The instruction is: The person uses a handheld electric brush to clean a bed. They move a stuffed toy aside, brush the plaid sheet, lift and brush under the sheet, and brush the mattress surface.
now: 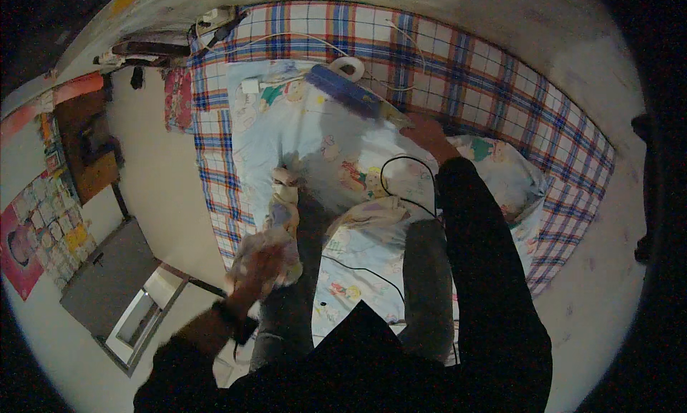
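My left hand (263, 265), blurred, grips a bunched pale patterned cloth (284, 214) beside my left leg. Farther out, my right hand (426, 134) is at the near right end of a long blue object (346, 94), its fingers closed around the pale tip. The blue object lies slanted across a light-blue quilt (311, 128) printed with cartoon figures. A white ring-shaped roll (348, 68) touches or lies just behind its far end. Between my legs rests a crumpled beige cloth (370, 217).
A plaid bedsheet (483, 86) covers the bed. A black cable (382, 171) loops over the quilt, and a white cord (290, 35) runs from a power strip (214, 17). At the right lies a printed pillow (499, 171). Left of the bed is pale floor (161, 182).
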`<state>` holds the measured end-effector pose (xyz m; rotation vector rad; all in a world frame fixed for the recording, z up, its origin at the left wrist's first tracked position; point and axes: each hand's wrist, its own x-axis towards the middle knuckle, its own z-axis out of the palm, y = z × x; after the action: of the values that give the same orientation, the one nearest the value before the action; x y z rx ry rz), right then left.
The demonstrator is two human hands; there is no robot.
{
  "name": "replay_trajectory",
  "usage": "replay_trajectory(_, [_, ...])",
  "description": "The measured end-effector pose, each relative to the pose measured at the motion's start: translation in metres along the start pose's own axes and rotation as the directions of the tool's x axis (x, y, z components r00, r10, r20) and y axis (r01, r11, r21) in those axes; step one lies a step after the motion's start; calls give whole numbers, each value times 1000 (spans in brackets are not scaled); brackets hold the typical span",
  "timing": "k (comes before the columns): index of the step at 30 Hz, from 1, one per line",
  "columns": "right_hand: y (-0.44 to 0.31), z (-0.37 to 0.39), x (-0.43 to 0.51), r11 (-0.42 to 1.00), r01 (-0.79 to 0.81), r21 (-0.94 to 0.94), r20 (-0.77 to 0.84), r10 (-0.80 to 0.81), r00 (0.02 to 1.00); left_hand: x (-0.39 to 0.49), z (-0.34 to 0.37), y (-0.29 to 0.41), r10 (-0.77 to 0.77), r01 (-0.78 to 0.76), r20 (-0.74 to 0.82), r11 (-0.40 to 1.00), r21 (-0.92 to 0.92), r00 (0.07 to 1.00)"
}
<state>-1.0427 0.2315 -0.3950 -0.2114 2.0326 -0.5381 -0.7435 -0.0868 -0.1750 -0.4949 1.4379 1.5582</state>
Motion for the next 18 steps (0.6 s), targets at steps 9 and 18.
replay_trajectory(9, [12,57,-50,976,98,195,-112,-78,991,241,-153,36,589,411,-581,411,814,562])
replay_trajectory(18, [10,57,-57,988,90,129,-153,-70,986,299,-223,95,477,470,-375,-91,878,795])
